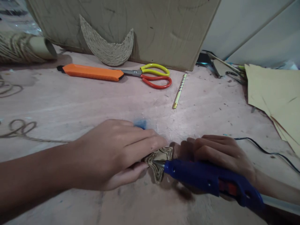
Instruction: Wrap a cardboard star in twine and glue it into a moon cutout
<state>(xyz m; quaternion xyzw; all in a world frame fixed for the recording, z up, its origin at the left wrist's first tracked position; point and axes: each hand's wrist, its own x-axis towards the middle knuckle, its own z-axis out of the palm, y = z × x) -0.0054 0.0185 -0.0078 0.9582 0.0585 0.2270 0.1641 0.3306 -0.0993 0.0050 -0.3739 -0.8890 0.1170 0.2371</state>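
My left hand (122, 153) is closed on a small star-shaped piece (157, 173) edged with rows of twine, pressing it near the table. Its left part is hidden under my fingers. A blue hot glue gun (194, 175) is gripped in my right hand (220, 153), with its metal nozzle at the star's bare middle. A white glue stick (278, 203) runs out of the gun's back end. From under my left wrist, a strand of twine (47, 140) trails off to the left.
Behind my hands lie an orange cutter (93, 72), scissors (156, 76) with yellow and red handles, and a pencil (180, 91). A twine-covered crescent (110, 50) leans on a cardboard box (164, 31). A twine roll (21, 48) is at left, cardboard sheets (274, 93) at right.
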